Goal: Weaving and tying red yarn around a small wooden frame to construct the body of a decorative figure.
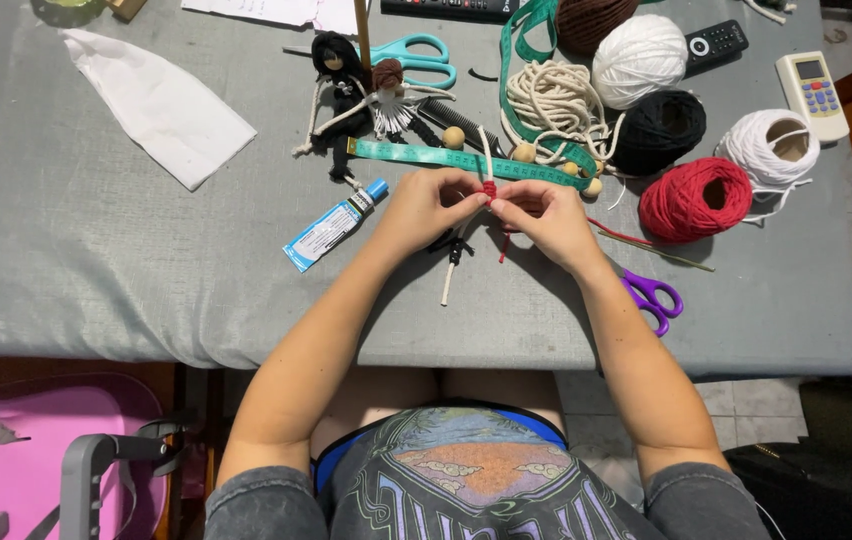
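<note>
A small cord figure (458, 245), pale rope wound partly with black and red thread, sits at the centre of the grey table (96, 250), held between both hands. The left hand (426, 208) pinches the cord from its nine o'clock side, fingers closed on it; the right hand (546, 222) closes on the red wrap at the top, fingertips meeting the left's. This two-handed pinch looks meant to keep the thin, slippery thread taut against the stiffer rope. The pale lower end of the cord trails toward six o'clock, resting on the cloth.

At four o'clock from the hands lie purple-handled scissors (652, 298), partly hidden by the right forearm, within easy reach. At nine o'clock lies a small blue-and-white glue tube (331, 228), capped end pointing toward the hands. Just past the fingers at twelve o'clock, a teal measuring tape (426, 155) stretches flat, with round wooden beads (524, 152) beside it.

At three o'clock sits a red yarn ball (696, 198), soft and hollow-centred; its loose strand runs toward the hands. Beyond are a black yarn ball (661, 130), a white yarn ball (638, 60), a white spool (771, 148) and a loose coil of cream rope (551, 105). At eleven o'clock lie two finished yarn dolls (356, 95) and teal scissors (421, 58). A crumpled white sheet (161, 105) rests far off at ten o'clock, and two remote controls (814, 92) at two o'clock.
</note>
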